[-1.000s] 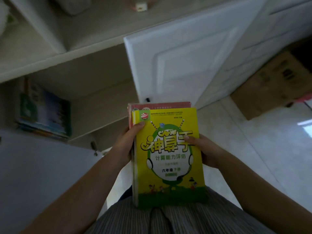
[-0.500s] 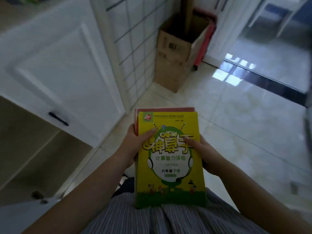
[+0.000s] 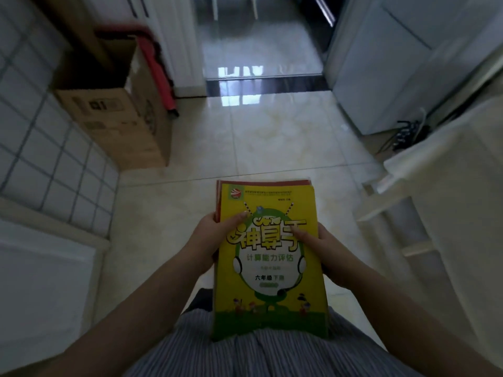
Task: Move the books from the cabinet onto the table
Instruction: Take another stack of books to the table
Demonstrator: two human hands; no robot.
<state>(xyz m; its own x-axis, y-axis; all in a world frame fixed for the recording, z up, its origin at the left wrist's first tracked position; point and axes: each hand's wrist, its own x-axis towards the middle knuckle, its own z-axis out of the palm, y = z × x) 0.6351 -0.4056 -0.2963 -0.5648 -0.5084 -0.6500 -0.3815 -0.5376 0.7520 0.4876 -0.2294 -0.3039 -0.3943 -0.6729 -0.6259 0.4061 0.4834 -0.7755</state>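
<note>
Against the person's stomach sits the stack of books, left hand and right hand clamped on its side edges. View's swung off the cabinet to open floor, so the carry's on. Long axis points straight ahead, title upright.

A home hallway — glossy marble-look floor tiles, a white panelled door, and a cardboard box parked against the tiled wall — dim, domestic.
</note>
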